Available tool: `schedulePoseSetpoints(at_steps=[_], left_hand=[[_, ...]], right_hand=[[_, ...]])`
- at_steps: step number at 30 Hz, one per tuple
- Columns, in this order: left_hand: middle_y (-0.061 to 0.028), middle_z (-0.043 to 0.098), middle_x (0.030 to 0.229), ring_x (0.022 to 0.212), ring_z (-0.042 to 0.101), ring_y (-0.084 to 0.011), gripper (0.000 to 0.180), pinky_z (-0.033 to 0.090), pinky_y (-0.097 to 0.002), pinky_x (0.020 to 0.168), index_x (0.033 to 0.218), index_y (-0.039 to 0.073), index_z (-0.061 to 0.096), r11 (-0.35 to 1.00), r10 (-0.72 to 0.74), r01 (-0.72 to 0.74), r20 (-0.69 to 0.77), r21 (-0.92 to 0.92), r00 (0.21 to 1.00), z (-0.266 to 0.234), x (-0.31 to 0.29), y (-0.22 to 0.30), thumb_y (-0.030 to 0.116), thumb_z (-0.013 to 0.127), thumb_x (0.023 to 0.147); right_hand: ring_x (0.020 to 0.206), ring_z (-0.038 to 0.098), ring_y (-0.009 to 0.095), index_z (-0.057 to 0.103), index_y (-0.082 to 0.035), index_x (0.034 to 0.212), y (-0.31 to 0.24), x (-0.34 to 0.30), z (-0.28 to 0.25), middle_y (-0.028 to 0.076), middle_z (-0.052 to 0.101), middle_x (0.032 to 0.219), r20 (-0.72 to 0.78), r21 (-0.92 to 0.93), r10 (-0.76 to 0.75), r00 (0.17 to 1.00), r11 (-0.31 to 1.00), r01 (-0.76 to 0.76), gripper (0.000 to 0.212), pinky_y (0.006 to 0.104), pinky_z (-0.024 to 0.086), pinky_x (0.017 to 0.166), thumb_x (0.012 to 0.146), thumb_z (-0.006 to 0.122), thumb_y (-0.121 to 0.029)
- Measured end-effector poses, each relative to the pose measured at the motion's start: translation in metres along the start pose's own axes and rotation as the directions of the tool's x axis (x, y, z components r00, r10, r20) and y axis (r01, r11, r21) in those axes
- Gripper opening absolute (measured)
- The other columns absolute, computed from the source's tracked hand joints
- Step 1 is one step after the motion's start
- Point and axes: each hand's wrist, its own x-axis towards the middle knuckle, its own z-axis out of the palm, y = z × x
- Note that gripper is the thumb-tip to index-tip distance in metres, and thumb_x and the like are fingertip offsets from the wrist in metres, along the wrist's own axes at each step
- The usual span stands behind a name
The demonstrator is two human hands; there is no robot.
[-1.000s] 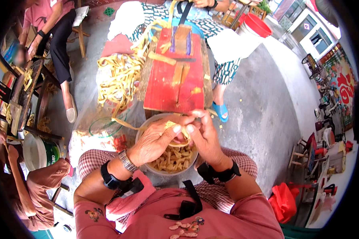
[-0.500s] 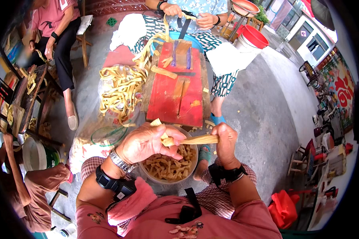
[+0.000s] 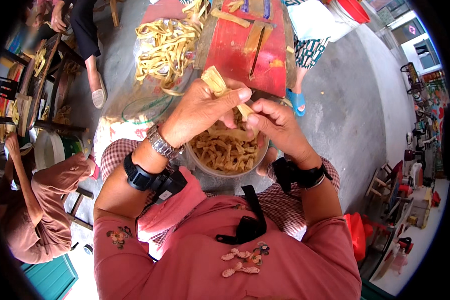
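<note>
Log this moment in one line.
left hand: holds yellow strip | right hand: pinches strip's lower end | below: bowl of yellow pieces | beyond: red board

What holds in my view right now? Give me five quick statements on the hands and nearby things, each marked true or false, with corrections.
1. The left hand and right hand hold one yellow strip. True.
2. The bowl beneath the hands is empty. False: it holds many short yellow pieces.
3. A metal watch is worn on the right arm. False: it is on the left one.
4. Long yellow strips lie left of the red board. True.
5. The slipper right of the board is green. False: it is blue.
</note>
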Motion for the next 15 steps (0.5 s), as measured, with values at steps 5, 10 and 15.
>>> schedulePoseSetpoints(at_steps=[5, 10, 15], left_hand=[[0.0003, 0.057, 0.062, 0.045, 0.049, -0.004, 0.027, 0.039, -0.0165, 0.041, 0.096, 0.0, 0.063, 0.985, -0.171, 0.171, 0.012, 0.028, 0.985, -0.008, 0.001, 0.005, 0.027, 0.058, 0.092], [0.0044, 0.047, 0.055, 0.041, 0.037, -0.0026, 0.02, 0.035, -0.0182, 0.039, 0.09, 0.001, 0.061, 0.984, -0.082, 0.081, -0.001, -0.156, 0.997, -0.01, 0.004, 0.005, 0.021, 0.06, 0.09], [0.0046, 0.045, 0.057, 0.044, 0.036, -0.0032, 0.013, 0.039, -0.0198, 0.042, 0.091, 0.001, 0.061, 0.94, -0.019, -0.008, -0.075, -0.34, 0.997, -0.028, 0.009, 0.019, 0.013, 0.059, 0.089]], right_hand=[[0.059, 0.048, 0.005, 0.056, -0.003, 0.092, 0.004, 0.0, 0.001, -0.003, 0.051, 0.067, -0.013, -0.044, 0.026, 1.0, 0.999, -0.027, 0.02, 0.0207, 0.039, 0.049, 0.092, 0.058, -0.023], [0.061, 0.044, 0.007, 0.056, -0.002, 0.081, 0.0, 0.002, 0.001, -0.002, 0.048, 0.064, -0.073, -0.18, -0.208, 0.975, 0.965, 0.193, 0.024, 0.0228, 0.037, 0.055, 0.093, 0.056, -0.023], [0.06, 0.041, 0.007, 0.055, -0.001, 0.074, -0.013, -0.004, -0.01, -0.001, 0.047, 0.063, -0.118, -0.21, -0.25, 0.961, 0.952, 0.222, 0.028, 0.0235, 0.034, 0.054, 0.093, 0.054, -0.021]])
